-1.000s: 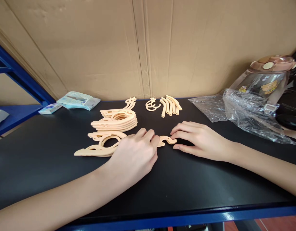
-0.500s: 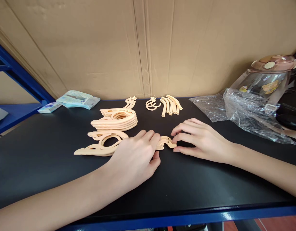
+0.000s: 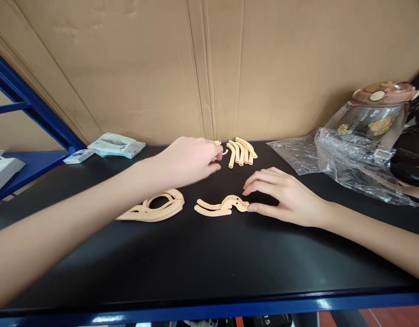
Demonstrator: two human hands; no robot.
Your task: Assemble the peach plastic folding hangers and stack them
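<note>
My right hand (image 3: pixel 284 200) lies low on the black tabletop (image 3: pixel 230 259), palm down, fingers loosely spread and not closed around anything. Its thumb and forefinger tips touch the right end of the curved peach piece (image 3: pixel 220 207). That piece lies flat on the table just left of those fingertips, its long tail pointing away toward my other arm.

My left hand (image 3: pixel 191 159) is up off the surface and stretched toward the back of the table, well apart from the curved piece, which sits below and nearer to me. Its fingers are curled, the tips right at the small hook pieces (image 3: pixel 224 152) by the cardboard wall (image 3: pixel 127 68). Whether they are pinching one, I can't tell; the hand hides most of them.

Just right of those hooks lies a bundle of curved arms (image 3: pixel 241 151), side by side. Under my left forearm, left of the curved piece and clear of it, rests a flat ring-shaped hanger body (image 3: pixel 157 209).

Far right, a crumpled clear plastic bag (image 3: pixel 349 159) lies in front of a pink-lidded water jug (image 3: pixel 380 109). Back left, a tissue packet (image 3: pixel 116 145) sits near the blue shelf frame (image 3: pixel 32 109).
</note>
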